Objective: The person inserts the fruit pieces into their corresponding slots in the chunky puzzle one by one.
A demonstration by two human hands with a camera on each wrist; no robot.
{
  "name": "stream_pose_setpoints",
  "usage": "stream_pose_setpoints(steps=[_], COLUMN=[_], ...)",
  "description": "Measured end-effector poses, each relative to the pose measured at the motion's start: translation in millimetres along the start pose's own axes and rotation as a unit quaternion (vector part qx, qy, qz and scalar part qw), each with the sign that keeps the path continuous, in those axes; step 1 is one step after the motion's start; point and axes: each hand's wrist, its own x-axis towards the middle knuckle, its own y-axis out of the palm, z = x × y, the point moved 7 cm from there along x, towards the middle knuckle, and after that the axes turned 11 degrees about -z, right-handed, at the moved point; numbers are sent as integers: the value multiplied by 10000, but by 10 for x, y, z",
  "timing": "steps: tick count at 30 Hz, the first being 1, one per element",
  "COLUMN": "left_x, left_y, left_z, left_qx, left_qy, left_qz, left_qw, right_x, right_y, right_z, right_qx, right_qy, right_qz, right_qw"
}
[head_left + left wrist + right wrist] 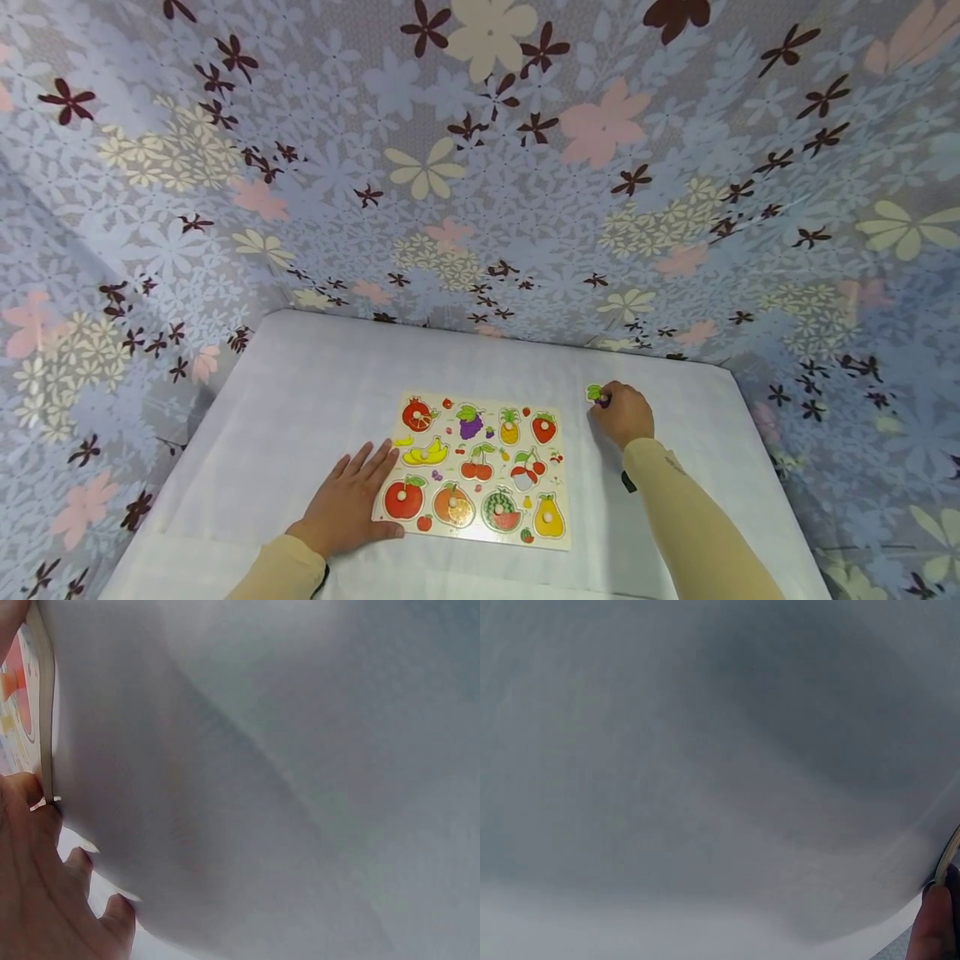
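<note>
A fruit puzzle board [483, 412] lies flat on the white-covered table. My left hand [347, 498] rests at its left edge with fingers spread, touching the rim. The left wrist view shows those fingers [45, 877] beside the board's pale side [46, 712]. Right of the board, my right hand [628, 414] pinches a grape puzzle piece [594, 392] with a green leaf, partly hidden by the fingers. In the right wrist view only a fingertip [932, 919] and the piece's thin edge [946, 859] show. The grape spot [470, 422] on the board shows no knob.
Several knobbed fruit pieces sit on the board, among them an apple [403, 498], an orange [453, 504], a watermelon [501, 508] and a pear [550, 517]. Flower-patterned cloth [480, 208] hangs behind and beside the table [322, 367].
</note>
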Motion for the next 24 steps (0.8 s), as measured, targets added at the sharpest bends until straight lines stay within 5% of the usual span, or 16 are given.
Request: stream_pose_setpoints(steps=[14, 24], left_x=[-2, -22], left_y=[9, 28], left_z=[-14, 2], left_qx=[86, 53], left_qy=[44, 53], left_qz=[15, 61], left_qw=[10000, 10000], right_x=[-184, -349], right_y=[-183, -276], right_z=[158, 490], right_qx=[406, 717], right_qy=[326, -130], right_qz=[-53, -271], right_qw=[9986, 9970])
